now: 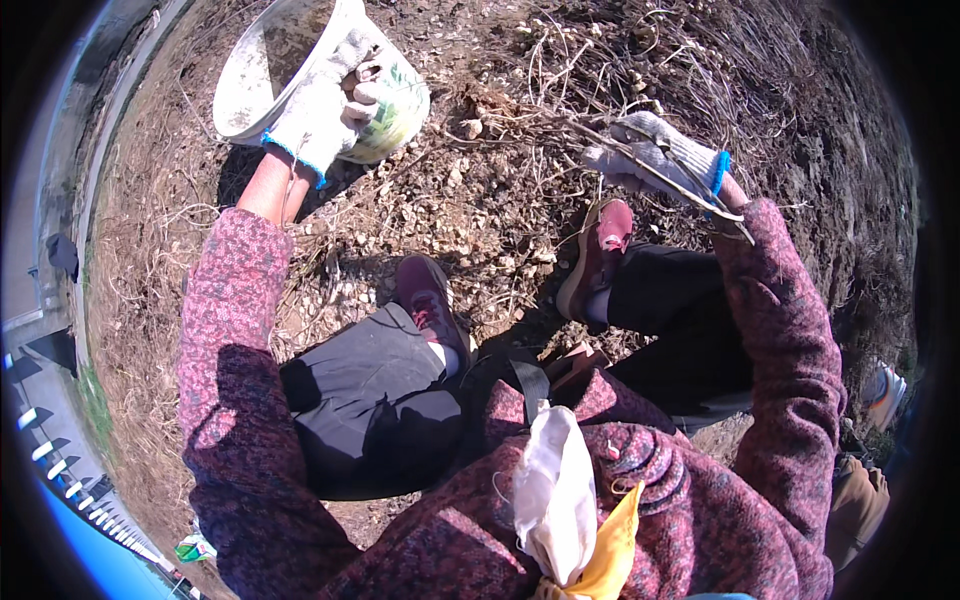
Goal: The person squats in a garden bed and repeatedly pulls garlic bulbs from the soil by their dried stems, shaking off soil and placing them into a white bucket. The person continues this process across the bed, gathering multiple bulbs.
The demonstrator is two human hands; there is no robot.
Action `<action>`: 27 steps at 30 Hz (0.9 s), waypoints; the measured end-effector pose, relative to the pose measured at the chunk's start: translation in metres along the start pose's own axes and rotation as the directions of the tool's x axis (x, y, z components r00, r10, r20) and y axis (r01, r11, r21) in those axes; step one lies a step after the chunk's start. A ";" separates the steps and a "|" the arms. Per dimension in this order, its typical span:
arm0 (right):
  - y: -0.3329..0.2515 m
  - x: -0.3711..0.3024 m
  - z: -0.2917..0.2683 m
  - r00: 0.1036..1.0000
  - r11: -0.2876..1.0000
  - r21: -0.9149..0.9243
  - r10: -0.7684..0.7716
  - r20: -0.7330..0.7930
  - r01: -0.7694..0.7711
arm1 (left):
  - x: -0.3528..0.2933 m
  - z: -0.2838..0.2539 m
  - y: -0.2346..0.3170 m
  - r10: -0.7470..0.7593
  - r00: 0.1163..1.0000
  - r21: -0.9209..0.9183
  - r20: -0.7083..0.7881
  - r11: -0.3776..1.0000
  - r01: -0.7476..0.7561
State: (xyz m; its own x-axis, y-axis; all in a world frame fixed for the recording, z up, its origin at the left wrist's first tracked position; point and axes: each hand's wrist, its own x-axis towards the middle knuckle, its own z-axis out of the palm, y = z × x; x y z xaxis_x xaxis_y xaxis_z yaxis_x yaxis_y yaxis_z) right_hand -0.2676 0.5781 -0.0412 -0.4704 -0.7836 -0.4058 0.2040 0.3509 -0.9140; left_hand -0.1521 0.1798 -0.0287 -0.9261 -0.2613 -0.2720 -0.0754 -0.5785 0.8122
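bucket [405, 120]: 11 o'clock; white, green-yel print on outer wall, inner wall soiled. Seems tilted, mouth twd 10. Bottom hidden, contents unknown.
L hand [325, 108]: 11 o'clock, gloved, over near side of bucket, prob. touching. Fingers curled; can't tell if clenched on bucket, on a small item, or on nothing.
R hand [650, 152]: betw 1 & 2, gloved, well apart from bucket. Fingers twd 9; can't tell if grasping or released.
stalks [688, 193]: thin, dry, lying across back of R hand, ends twd 10 & 4. Whether any are held underneath: can't tell.
step: looks like hand-sorting thru dry growth, bucket alongside (my judgement).
next: prob. calls for R hand to work free of stalks or get a sure hold on them; L hand to keep bucket steady if it's tipping.
vine heap [640, 50]: 1 o'clock, tangled, dry, just beyond R hand.
soil [480, 205]: brown, stony litter, betw hands & down past shoes.
shoes [430, 305]: maroon pair, one each side of ctr, below hands.
white cloth [553, 490]: nr 6, at chest; yel cloth [612, 545] beside it.
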 end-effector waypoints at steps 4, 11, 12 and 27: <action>0.007 -0.003 -0.004 0.997 0.956 0.288 0.072 -0.025 -0.061 | -0.007 -0.009 -0.011 0.103 0.992 0.199 -0.069 0.976 -0.088; -0.023 -0.007 0.006 0.993 0.992 -0.063 0.105 -0.061 -0.109 | -0.030 0.038 -0.010 -0.315 0.948 0.745 0.040 0.642 0.181; -0.026 -0.007 0.009 0.992 0.989 -0.092 0.108 -0.067 -0.114 | -0.034 0.046 -0.015 -0.276 0.960 0.715 0.036 0.679 0.169; -0.049 -0.017 0.020 0.968 0.919 -0.322 0.180 -0.172 -0.229 | -0.055 0.081 -0.011 -0.410 0.907 0.735 0.090 0.642 0.217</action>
State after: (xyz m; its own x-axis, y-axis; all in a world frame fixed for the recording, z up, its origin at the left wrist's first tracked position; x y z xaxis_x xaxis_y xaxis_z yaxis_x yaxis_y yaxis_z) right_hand -0.2522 0.5637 0.0103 -0.5667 -0.6071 -0.5570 0.0187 0.6664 -0.7454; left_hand -0.1303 0.2634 0.0194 -0.8428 0.0699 -0.5336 -0.5214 0.1394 0.8418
